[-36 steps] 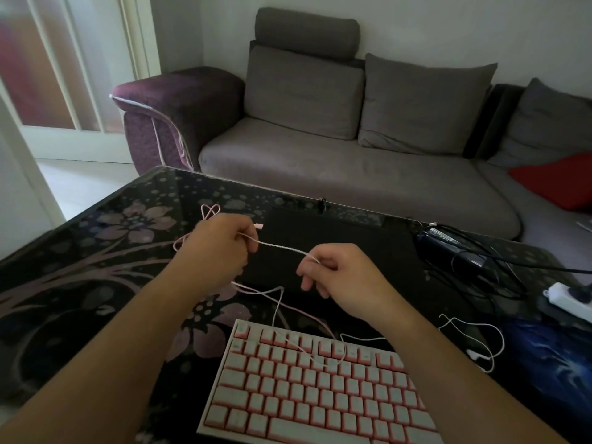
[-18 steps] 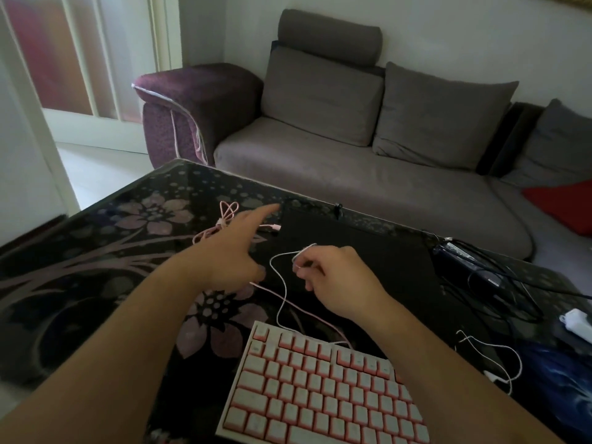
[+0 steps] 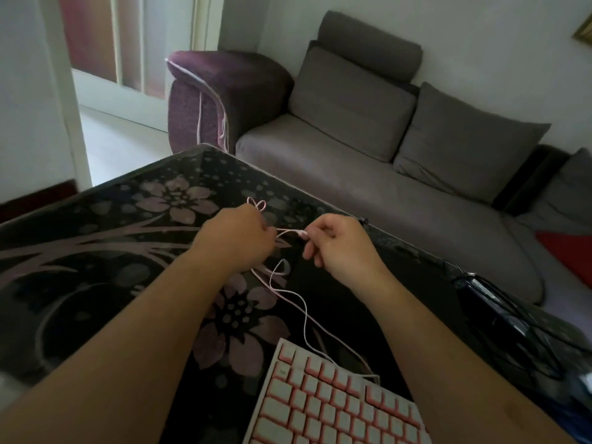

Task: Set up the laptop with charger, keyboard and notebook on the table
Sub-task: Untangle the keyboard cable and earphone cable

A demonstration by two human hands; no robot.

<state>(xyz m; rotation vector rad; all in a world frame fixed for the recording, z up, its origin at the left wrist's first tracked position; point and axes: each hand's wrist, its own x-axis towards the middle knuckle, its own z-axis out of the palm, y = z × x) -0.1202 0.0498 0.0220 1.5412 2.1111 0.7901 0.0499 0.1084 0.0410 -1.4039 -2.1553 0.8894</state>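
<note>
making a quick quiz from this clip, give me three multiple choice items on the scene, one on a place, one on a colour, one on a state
1. Where is the keyboard?
A. on the sofa
B. on the table, near the camera
C. on the floor

2. What colour is the thin cable running from the keyboard?
A. green
B. pale pink
C. orange

3. What is the right hand doing?
A. pinching the cable's plug end
B. lying flat on the keys
C. holding a cushion

Key: 1 B, it lies on the floral table at the lower edge. 2 B, it matches the pink-edged keys. 3 A, its fingertips grip the plug while the left hand holds the cable beside it.
</note>
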